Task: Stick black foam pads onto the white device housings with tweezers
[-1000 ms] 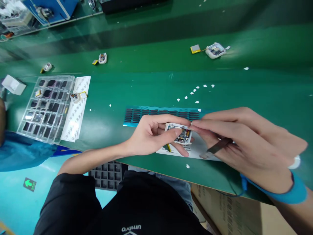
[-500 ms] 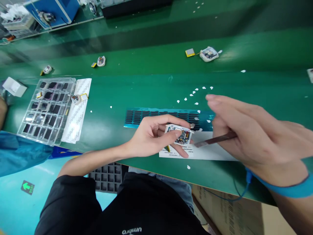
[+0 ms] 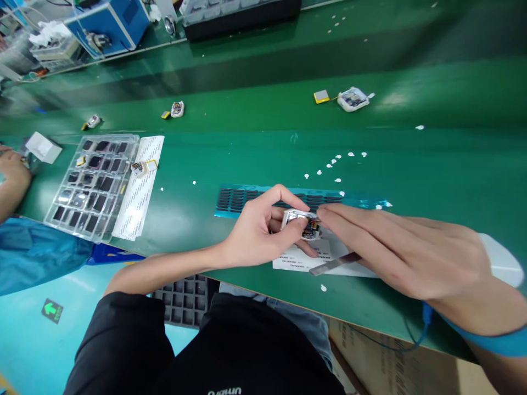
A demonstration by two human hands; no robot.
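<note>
My left hand (image 3: 263, 227) holds a white watch case (image 3: 313, 231), its back off and the small circuit board showing, thumb laid across it. The fingertips of my right hand (image 3: 403, 247) touch or nearly touch the case's right edge. Tucked under that same hand is a flat metal blade (image 3: 333, 264), pointing left, its handle end hidden by the palm. Below both hands lies a printed white sheet (image 3: 292, 264). Just behind them is a blue strip (image 3: 222, 213) with rows of black pieces, partly covered by my left hand.
Small white stickers (image 3: 330, 165) are scattered behind my hands. Farther back lies another opened watch case (image 3: 353, 99) with its battery (image 3: 321, 97) on a wire. A clear compartment tray (image 3: 107, 233) stands left, near a co-worker's hand (image 3: 14, 175). A blue wrist strap cord (image 3: 426, 323) hangs from my right wrist.
My right hand has moved left and closed in on the watch case, the metal blade dropping lower and left. My left hand keeps its hold on the case.
</note>
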